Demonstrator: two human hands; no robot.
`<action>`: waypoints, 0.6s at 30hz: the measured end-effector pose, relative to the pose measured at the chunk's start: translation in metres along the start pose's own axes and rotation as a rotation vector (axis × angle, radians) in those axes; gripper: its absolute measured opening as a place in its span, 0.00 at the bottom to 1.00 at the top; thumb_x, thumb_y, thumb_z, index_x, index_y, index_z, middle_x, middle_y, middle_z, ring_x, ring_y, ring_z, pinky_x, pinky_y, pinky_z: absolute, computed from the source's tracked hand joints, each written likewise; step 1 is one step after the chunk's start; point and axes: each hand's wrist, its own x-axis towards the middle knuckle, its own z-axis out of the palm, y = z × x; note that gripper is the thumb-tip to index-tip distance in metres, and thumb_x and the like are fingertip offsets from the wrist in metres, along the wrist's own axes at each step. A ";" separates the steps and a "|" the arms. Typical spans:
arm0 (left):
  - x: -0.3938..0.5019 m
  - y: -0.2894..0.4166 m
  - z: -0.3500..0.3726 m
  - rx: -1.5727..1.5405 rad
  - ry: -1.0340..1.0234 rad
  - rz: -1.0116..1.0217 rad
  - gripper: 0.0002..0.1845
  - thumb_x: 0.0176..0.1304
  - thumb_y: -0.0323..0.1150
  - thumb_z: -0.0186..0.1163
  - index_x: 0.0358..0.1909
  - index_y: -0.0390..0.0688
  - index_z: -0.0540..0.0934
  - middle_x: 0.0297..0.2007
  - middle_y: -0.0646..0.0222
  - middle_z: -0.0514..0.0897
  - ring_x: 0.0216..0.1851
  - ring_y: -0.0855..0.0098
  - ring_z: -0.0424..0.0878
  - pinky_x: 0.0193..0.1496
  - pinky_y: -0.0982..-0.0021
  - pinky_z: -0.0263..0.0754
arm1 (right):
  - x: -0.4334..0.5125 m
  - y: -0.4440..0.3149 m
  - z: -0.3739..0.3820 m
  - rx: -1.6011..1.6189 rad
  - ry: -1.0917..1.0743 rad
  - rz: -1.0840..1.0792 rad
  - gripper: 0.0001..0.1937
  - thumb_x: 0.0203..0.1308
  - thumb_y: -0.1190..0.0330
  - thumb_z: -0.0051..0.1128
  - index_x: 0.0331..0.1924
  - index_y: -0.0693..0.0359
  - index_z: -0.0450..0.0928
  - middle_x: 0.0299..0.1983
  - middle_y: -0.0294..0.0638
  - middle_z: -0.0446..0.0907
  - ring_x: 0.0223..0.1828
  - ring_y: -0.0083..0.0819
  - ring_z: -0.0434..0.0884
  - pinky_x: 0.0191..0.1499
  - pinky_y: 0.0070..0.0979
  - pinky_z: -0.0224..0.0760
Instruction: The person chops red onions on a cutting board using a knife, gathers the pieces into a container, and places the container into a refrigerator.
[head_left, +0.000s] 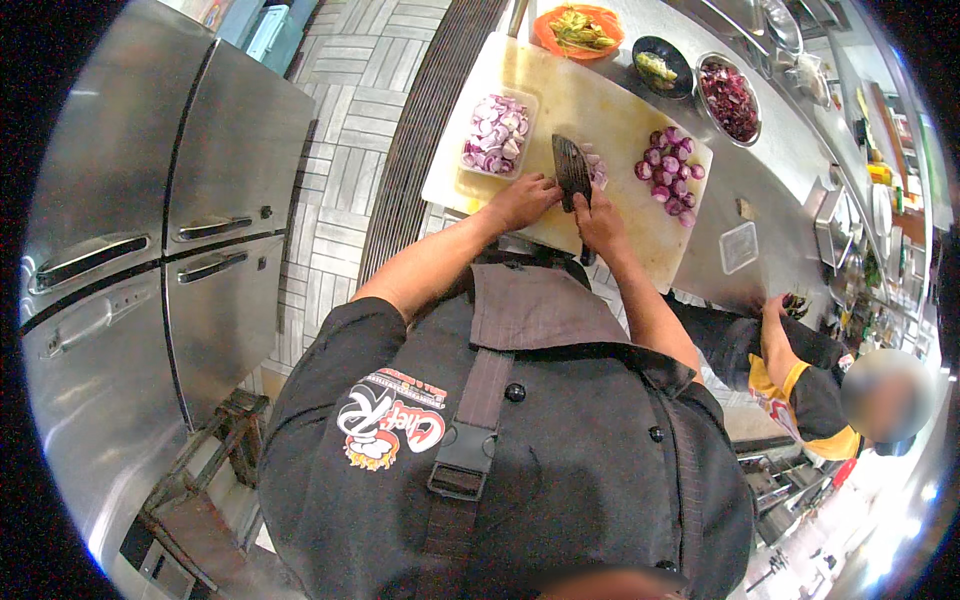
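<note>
My right hand (600, 223) grips the handle of a dark, broad-bladed kitchen knife (573, 165) over a large cutting board (570, 105). To the left of the blade, my left hand (527, 201) rests with curled fingertips close to it; whether anything is under those fingers is hidden. Sliced purple onion (595, 165) lies just right of the blade. A clear plastic container (530, 142) filled with sliced onion (495, 135) stands on the board's left part. Several peeled whole purple onions (670, 176) are grouped on the right part.
Behind the board are an orange bag (545, 37) of yellow-green vegetables, a black bowl (679, 84) and a steel bowl (756, 120) of dark red pieces. A clear plastic lid (739, 247) lies on the steel counter. Another person (787, 375) works at right. Steel refrigerator doors (232, 150) stand at left.
</note>
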 end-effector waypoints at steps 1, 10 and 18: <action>-0.001 0.000 0.001 -0.005 0.028 0.033 0.13 0.66 0.34 0.61 0.50 0.42 0.79 0.49 0.58 0.82 0.51 0.50 0.81 0.55 0.53 0.79 | -0.002 -0.001 0.000 -0.005 0.043 -0.040 0.19 0.75 0.59 0.51 0.59 0.66 0.75 0.31 0.60 0.85 0.35 0.61 0.85 0.40 0.53 0.77; -0.004 0.009 -0.012 0.021 0.043 0.029 0.07 0.63 0.31 0.61 0.40 0.42 0.79 0.43 0.58 0.84 0.47 0.52 0.82 0.51 0.55 0.79 | -0.010 -0.015 -0.005 -0.054 0.062 -0.026 0.21 0.74 0.58 0.53 0.59 0.66 0.75 0.40 0.66 0.84 0.45 0.67 0.83 0.47 0.53 0.76; 0.004 0.022 -0.027 0.027 0.167 -0.020 0.04 0.60 0.31 0.62 0.36 0.44 0.81 0.35 0.64 0.83 0.45 0.60 0.82 0.50 0.60 0.78 | -0.012 -0.017 -0.028 0.101 0.036 -0.005 0.17 0.72 0.62 0.55 0.59 0.60 0.78 0.33 0.54 0.85 0.36 0.52 0.87 0.41 0.48 0.79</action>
